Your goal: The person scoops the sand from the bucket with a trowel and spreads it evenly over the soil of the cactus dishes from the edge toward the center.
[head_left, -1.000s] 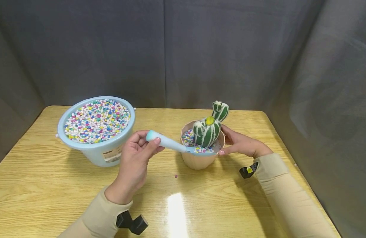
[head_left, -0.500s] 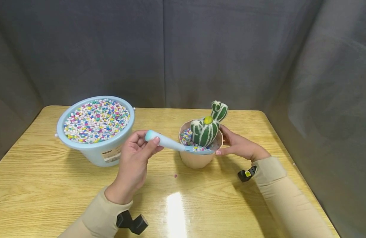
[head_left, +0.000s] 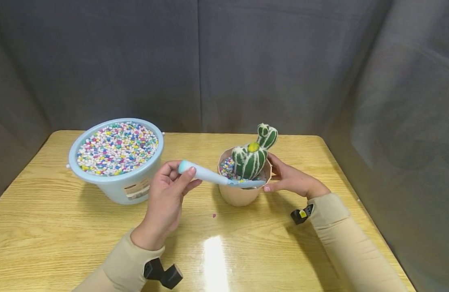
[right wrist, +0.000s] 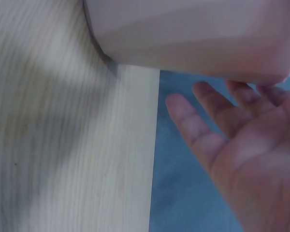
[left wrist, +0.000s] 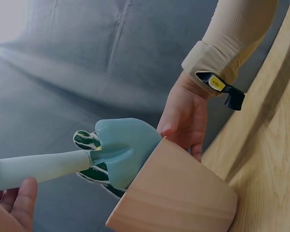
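Note:
My left hand [head_left: 165, 196] pinches the pale blue handle of a small hand trowel [head_left: 206, 175] between thumb and fingers. The trowel's blade lies over the front rim of a peach flower pot [head_left: 240, 196], turned on its side, its underside showing in the left wrist view. A green-and-white toy cactus [head_left: 250, 164] with a yellow top stands in the pot, among small coloured pebbles [head_left: 228, 167]. On the pot's right side my right hand [head_left: 295, 178] holds the rim, thumb in front and fingers behind. In the right wrist view some fingers [right wrist: 191, 121] sit off the pot wall.
A light blue bucket [head_left: 118, 190] full of multicoloured pebbles [head_left: 116, 150] stands at the left of the wooden table [head_left: 82, 239]. One pink pebble [head_left: 214, 215] lies in front of the pot. Grey curtains [head_left: 137, 61] close off the back and sides.
The trowel blade has tipped over towards the cactus, and the pebbles on it have slid into the pot. Both hands keep nearly the same place.

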Motion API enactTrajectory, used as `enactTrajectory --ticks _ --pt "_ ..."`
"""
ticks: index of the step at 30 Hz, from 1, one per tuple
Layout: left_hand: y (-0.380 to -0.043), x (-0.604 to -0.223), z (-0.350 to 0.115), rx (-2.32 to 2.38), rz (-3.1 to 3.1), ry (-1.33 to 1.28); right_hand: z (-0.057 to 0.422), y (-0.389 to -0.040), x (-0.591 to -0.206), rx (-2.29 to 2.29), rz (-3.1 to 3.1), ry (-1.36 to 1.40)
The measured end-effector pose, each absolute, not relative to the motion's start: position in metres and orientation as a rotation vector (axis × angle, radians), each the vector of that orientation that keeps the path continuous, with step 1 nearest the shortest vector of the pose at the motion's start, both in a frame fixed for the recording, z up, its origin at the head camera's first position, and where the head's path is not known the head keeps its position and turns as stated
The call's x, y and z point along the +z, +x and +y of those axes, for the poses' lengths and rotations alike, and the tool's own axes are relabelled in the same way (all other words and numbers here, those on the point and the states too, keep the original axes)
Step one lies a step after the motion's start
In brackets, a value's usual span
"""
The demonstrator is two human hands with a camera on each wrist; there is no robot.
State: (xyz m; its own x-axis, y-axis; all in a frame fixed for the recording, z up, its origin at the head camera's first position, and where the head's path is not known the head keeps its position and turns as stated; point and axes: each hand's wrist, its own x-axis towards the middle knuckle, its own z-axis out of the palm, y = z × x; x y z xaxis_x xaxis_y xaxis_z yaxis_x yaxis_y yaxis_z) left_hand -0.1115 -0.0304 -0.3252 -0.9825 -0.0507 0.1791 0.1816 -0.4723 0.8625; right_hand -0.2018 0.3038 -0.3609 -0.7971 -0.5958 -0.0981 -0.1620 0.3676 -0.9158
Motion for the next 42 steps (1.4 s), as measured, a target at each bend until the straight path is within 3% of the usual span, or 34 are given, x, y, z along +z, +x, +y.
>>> enactTrajectory --ticks 24,42 --pt "-0.117 -0.329 -0.034 -2.709 -1.431 -0.136 0.300 -0.202 -0.360 -1.434 2.194 -0.658" --pt "-0.112 -0.324 -0.057 -2.624 -1.482 -0.314 0.296 -0.198 -0.364 -1.458 2.229 -0.635"
